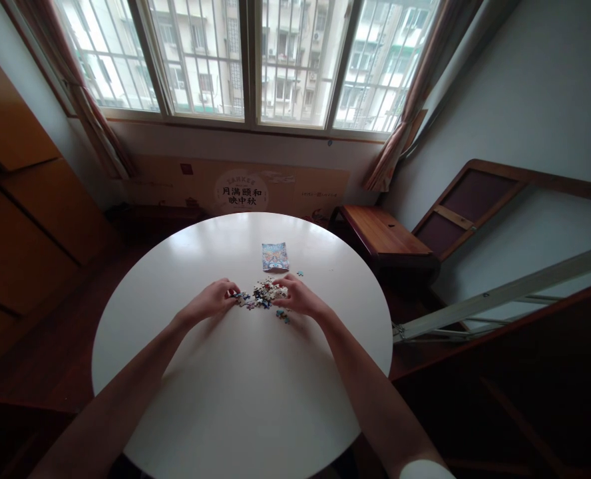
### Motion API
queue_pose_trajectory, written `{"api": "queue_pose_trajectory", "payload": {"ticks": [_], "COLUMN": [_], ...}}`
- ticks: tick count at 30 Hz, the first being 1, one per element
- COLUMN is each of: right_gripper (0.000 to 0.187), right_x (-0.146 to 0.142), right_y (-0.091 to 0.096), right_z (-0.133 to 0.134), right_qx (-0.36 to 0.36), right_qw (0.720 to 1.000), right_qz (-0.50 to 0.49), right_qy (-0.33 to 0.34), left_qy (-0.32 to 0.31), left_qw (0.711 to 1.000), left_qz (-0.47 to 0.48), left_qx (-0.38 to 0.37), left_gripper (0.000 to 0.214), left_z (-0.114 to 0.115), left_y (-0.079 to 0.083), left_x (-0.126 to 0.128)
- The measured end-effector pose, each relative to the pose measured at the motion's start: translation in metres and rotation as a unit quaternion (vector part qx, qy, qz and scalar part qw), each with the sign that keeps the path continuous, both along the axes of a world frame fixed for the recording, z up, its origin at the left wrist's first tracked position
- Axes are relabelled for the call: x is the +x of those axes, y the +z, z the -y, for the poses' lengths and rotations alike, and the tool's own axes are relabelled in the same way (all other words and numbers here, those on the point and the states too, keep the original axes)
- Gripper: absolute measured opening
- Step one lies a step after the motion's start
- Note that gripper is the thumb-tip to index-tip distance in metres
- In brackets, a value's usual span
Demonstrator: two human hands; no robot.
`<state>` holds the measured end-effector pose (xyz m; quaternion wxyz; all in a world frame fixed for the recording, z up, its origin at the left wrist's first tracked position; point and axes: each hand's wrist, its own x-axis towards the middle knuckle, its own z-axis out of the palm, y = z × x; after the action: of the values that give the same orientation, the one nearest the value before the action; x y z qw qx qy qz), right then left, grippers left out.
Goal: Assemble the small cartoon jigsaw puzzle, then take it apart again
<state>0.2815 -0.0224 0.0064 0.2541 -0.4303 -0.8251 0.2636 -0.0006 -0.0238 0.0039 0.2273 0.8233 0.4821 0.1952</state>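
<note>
A loose pile of small jigsaw puzzle pieces (264, 293) lies on the round white table (255, 392), some showing pale backs and others dark or coloured faces. At the pile's left edge is my left hand (214, 298), its fingers curved and thumb apart, with a few pieces by the fingertips. My right hand (299, 296) reaches over the right side, thumb and fingers spread around pieces there. Whether either hand presses on a piece is too small to tell. Behind the pile lies a colourful printed packet (275, 257).
One stray piece (300, 273) sits right of the packet, and a small group of blue-green pieces (282, 315) lies below my right hand. A wooden bench (388, 229) stands beyond the table at right. Barred windows (295, 63) fill the back wall.
</note>
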Motion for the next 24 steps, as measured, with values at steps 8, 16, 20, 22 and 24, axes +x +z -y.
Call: {"api": "queue_pose_trajectory", "payload": {"ticks": [8,16,20,22,24], "right_gripper": [0.04,0.019,0.047,0.053,0.053], "right_x": [-0.002,-0.014,0.0,0.01,0.017], "right_y": [-0.003,-0.008,-0.003,-0.005,-0.009], "right_z": [0.001,-0.003,-0.009,-0.013,-0.017], "right_qx": [0.01,0.066,0.086,0.093,0.078], "right_qw": [0.999,0.997,0.994,0.982,0.97], "right_qz": [0.029,-0.036,-0.004,0.046,0.096], "right_qy": [-0.012,0.012,-0.071,-0.159,-0.212], "left_qy": [0.014,-0.038,-0.06,-0.078,-0.099], "left_qw": [0.998,0.987,0.981,0.979,0.977], "left_qz": [0.026,0.084,0.036,0.018,0.009], "left_qx": [0.063,0.131,0.18,0.187,0.188], "left_gripper": [0.021,0.025,0.034,0.041,0.045], "left_z": [0.003,0.002,0.006,0.008,0.008], "left_y": [-0.003,-0.005,0.0,-0.001,-0.006], "left_x": [0.01,0.019,0.021,0.023,0.025]}}
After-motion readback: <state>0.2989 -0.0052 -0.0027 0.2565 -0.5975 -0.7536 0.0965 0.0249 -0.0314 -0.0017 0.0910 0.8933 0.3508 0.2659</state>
